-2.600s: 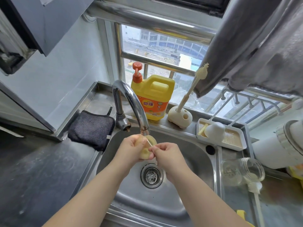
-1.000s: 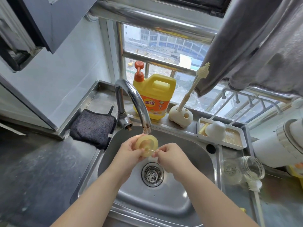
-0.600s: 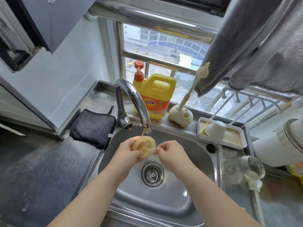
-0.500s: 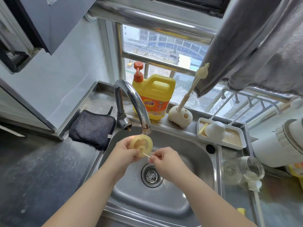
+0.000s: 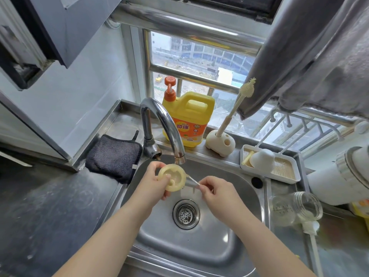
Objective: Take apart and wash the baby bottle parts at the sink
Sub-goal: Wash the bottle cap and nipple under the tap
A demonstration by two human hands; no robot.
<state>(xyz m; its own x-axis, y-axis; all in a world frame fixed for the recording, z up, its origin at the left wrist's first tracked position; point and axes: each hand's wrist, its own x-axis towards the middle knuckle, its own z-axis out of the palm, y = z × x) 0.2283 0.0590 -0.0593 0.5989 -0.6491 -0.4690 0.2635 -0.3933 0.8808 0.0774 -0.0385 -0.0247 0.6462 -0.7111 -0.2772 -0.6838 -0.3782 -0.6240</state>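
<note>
**Soft nipple held under the steel tap**

A dark fluffy cloth [image 5: 114,154] lies left of the shiny steel sink [image 5: 199,246]. The round, pale yellow silicone nipple [image 5: 173,179] is gripped by the left hand [image 5: 153,184] below the curved tap [image 5: 159,124]. A thin white stick [image 5: 193,180] is pinched by the right hand [image 5: 217,194]. A clear glass bottle [image 5: 295,208] lies on its side at the right.

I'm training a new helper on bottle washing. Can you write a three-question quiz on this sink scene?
1. True or false: the left hand holds the round yellowish nipple near the tap.
2. What does the right hand pinch? A) a thin stick-like tool B) a sponge C) the soap jug
3. Fill in: the glass bottle lies on its side on the counter to the ___ of the sink.

Key: 1 true; 2 A; 3 right
</note>
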